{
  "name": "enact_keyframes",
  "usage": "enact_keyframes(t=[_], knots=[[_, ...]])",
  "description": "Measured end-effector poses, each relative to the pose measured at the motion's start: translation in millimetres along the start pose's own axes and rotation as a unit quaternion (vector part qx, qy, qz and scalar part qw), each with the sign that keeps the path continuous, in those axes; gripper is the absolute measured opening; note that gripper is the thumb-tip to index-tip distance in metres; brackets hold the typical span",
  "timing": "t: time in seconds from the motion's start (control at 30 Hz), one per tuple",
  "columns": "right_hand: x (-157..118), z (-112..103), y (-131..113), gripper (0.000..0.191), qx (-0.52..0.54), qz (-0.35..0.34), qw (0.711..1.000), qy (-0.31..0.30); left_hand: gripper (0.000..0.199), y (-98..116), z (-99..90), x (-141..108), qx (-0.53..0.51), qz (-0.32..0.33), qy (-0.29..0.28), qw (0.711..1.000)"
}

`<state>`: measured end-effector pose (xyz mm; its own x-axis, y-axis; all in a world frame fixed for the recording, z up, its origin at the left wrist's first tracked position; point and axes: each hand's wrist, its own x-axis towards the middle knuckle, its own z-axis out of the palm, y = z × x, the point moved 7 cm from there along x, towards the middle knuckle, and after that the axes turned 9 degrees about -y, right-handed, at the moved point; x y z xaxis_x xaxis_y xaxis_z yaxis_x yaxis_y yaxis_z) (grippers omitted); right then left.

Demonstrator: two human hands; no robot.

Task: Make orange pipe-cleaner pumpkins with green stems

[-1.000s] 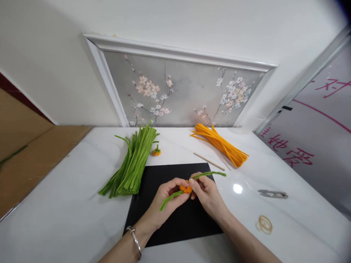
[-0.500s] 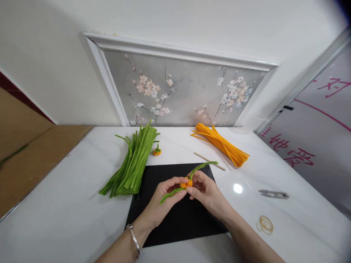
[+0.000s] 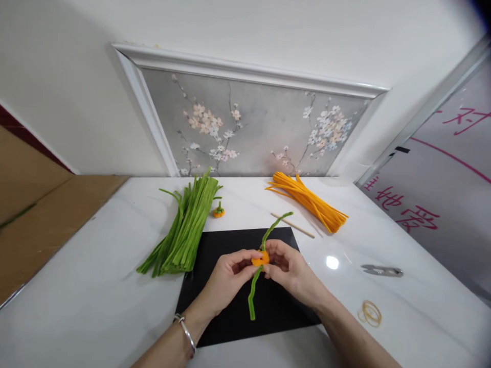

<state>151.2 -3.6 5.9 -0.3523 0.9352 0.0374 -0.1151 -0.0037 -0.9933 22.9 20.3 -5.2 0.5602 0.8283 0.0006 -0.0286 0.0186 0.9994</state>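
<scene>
Above a black mat [image 3: 230, 312], both hands pinch a small orange pipe-cleaner piece [image 3: 261, 259] between thumbs and fingers. My left hand [image 3: 230, 278] grips its left side, and my right hand [image 3: 291, 268] closes on its right side. A green pipe cleaner [image 3: 252, 296] sticks out of the orange piece at both ends: one end bends down toward me, the other rises to the upper right. How it is fixed inside is hidden by the fingers. Behind the mat stands a small orange piece with a green stem [image 3: 218, 210].
A bundle of green pipe cleaners [image 3: 187, 230] lies left of the mat, and an orange bundle [image 3: 310, 202] lies at the back right. A thin wooden stick [image 3: 297, 227] is behind the mat. Thread snips [image 3: 382, 271] and rubber bands [image 3: 371, 313] lie on the right.
The near green end has swung from the left to point down toward me. The far end stands more upright. Both hands still pinch the orange piece, turned slightly.
</scene>
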Motion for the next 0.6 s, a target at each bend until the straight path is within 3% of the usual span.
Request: enact_keyframes(t=[0.33, 0.6], knots=[[-0.5, -2.3, 1.4, 0.024, -0.039, -0.002, 0.999, 0.016, 0.026, -3.9, 6.0, -0.1, -0.145, -0.036, -0.038, 0.988], [-2.1, -5.3, -2.4, 0.018, -0.139, -0.012, 0.989, 0.041, 0.025, -2.4, 6.3, -1.2, -0.155, -0.034, -0.038, 0.987]])
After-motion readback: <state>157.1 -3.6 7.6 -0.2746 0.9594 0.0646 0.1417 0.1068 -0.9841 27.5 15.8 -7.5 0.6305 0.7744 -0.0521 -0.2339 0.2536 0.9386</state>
